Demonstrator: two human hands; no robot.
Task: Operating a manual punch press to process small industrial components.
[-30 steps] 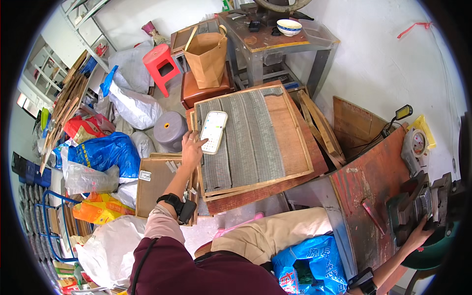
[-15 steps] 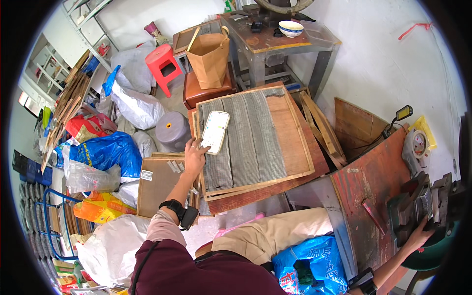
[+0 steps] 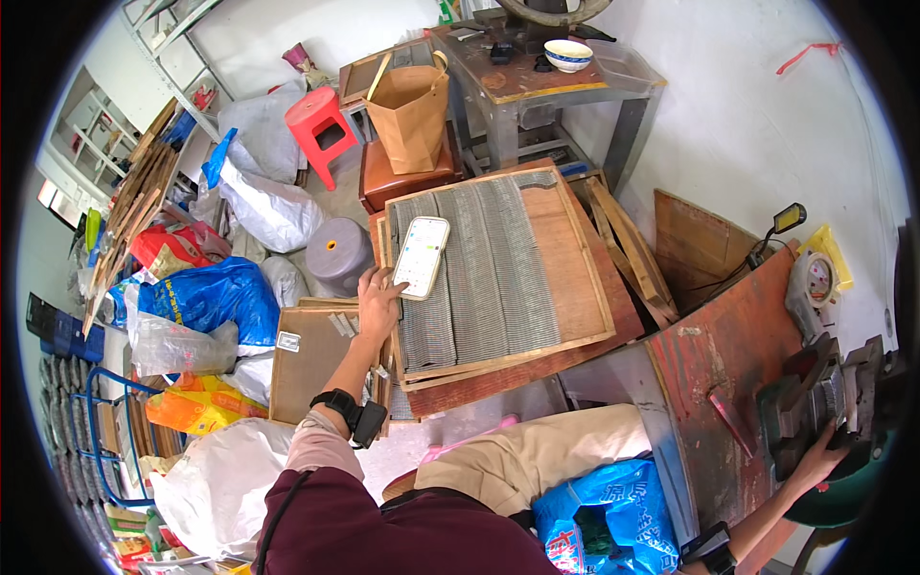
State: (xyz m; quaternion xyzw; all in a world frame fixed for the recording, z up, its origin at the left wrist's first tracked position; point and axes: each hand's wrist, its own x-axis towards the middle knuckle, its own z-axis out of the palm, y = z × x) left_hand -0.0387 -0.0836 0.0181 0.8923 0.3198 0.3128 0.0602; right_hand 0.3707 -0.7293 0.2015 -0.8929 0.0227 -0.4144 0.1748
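Centre of frame, slightly left: phone (image 3: 423,257), pale-rimmed, lit screen up, lying aslant on grey strips (image 3: 489,278) in tray (image 3: 567,261). At its lower left corner, left hand (image 3: 378,305), back upward, fingers (image 3: 395,289) partly spread, one extended to the phone's edge (touching or just above, cannot tell); loosely parted rather than clasped. Black strap (image 3: 337,401) round the wrist.

Lower right of frame: right hand (image 3: 817,460), at dark machine (image 3: 797,383), fingers bent against the metal and partly hidden; cannot tell how far closed, or whether round any part. To its left, reddish surface (image 3: 695,364) with red bar (image 3: 731,422) lying askew.

Middle of frame: ribbed strips side by side over left and middle of tray, bare wood along its right; reddish board (image 3: 625,320) beneath, jutting out at lower and right sides. Brown panel (image 3: 302,374) lower left, partly behind forearm (image 3: 350,369).

Upper centre: paper bag (image 3: 407,120), upright on brown seat (image 3: 383,180); red stool (image 3: 314,125) to its left, grey stool (image 3: 338,254) lower down, left of tray. Farther right, bowl (image 3: 568,56) on another surface (image 3: 537,86). Bottom of frame: blue bag (image 3: 623,489) beside tan-trousered leg (image 3: 537,446).
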